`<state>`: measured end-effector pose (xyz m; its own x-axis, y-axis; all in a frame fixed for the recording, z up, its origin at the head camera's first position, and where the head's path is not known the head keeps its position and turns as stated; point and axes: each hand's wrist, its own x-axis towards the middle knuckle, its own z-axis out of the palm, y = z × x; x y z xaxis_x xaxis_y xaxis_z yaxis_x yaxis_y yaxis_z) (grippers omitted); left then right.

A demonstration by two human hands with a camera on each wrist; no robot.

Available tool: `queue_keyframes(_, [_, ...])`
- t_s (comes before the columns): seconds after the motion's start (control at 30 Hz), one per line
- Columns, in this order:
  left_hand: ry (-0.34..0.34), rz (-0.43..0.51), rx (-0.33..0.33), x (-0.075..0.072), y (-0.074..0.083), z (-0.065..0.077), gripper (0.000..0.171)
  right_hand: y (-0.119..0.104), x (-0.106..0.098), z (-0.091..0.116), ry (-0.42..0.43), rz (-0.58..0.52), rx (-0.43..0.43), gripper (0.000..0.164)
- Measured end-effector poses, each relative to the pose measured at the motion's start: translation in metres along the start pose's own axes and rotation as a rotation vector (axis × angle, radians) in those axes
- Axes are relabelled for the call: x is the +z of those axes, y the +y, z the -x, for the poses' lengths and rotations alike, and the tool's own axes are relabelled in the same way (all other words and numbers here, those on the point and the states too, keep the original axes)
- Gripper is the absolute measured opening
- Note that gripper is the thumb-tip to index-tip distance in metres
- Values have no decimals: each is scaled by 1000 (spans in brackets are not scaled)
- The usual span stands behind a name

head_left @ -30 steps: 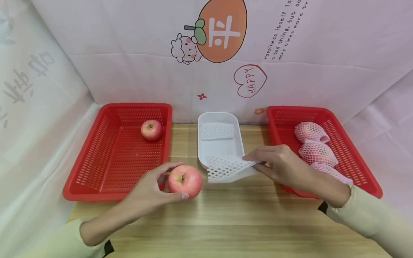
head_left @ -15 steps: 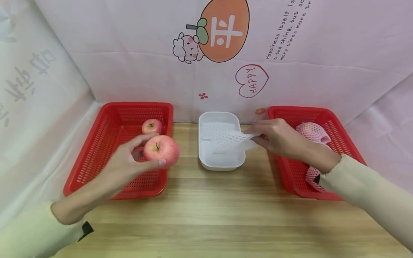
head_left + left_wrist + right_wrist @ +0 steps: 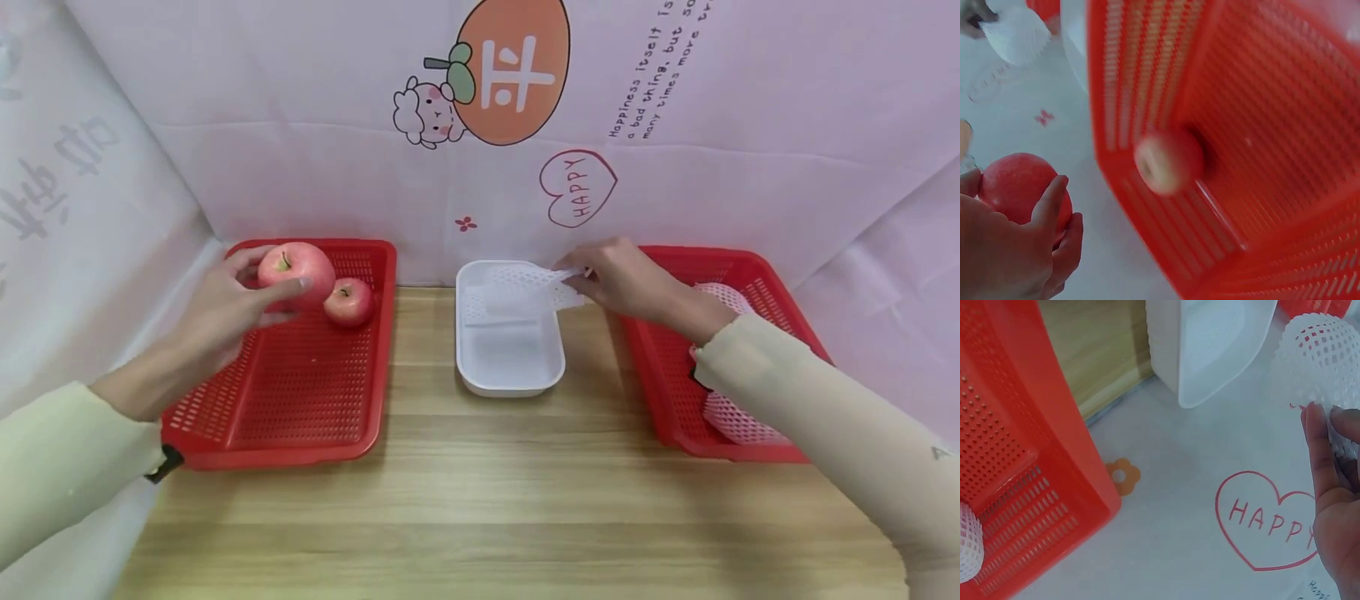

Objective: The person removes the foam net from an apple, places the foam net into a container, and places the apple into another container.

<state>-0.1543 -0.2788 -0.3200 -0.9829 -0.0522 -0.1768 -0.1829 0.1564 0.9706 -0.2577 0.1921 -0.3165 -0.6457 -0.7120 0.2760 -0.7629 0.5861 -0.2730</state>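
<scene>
In the head view my left hand (image 3: pixel 217 308) grips a red apple (image 3: pixel 313 265) above the left red basket (image 3: pixel 315 392). A second apple (image 3: pixel 348 305) lies in that basket near its right wall, close by the held one in this view. My right hand (image 3: pixel 622 279) pinches one end of a white foam fruit net (image 3: pixel 528 292) over the far part of a white plastic tray (image 3: pixel 498 362). Another flat white net (image 3: pixel 480 304) shows in the tray, partly covered by the held one. The right wrist view shows the net (image 3: pixel 1316 356) spread open beyond my fingertips.
At the right, a second red basket (image 3: pixel 675 417) contains several fruits in pink foam nets (image 3: pixel 738 417), partly hidden by my right sleeve. A printed white cloth (image 3: pixel 337 183) rises behind the baskets and tray. The wooden table (image 3: pixel 480 500) extends in front.
My left hand has carried the apple left and away from me, from beside the tray to over the left basket. My right hand has drawn the net back over the tray's far end.
</scene>
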Motion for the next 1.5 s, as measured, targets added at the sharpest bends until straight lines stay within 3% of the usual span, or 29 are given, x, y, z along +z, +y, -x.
queue_keyframes(0.1, [3,-27,-65,-13,-3,-14,92,4,1,-7,-15,11,36,37])
queue_keyframes(0.2, [0,-137,-125,-26,-7,-27,97,8,5,-14,-23,3,65,38])
queue_keyframes(0.4, [28,-191,-166,-40,-20,-44,96,16,20,-25,-46,-50,119,43])
queue_keyframes(0.63, [25,-255,-196,-31,-36,-58,89,20,36,-31,-127,-62,187,37])
queue_keyframes(0.97, [101,-403,-312,-19,-47,-80,78,12,58,-40,-245,-68,202,33])
queue_keyframes(1.23, [101,-395,-320,-18,-58,-88,73,7,69,-41,-368,-72,243,36])
queue_keyframes(1.37, [90,-398,-310,-19,-59,-91,62,5,75,-42,-390,-56,244,37])
queue_keyframes(1.5, [64,-394,-332,-20,-60,-93,63,5,82,-42,-412,-10,223,34])
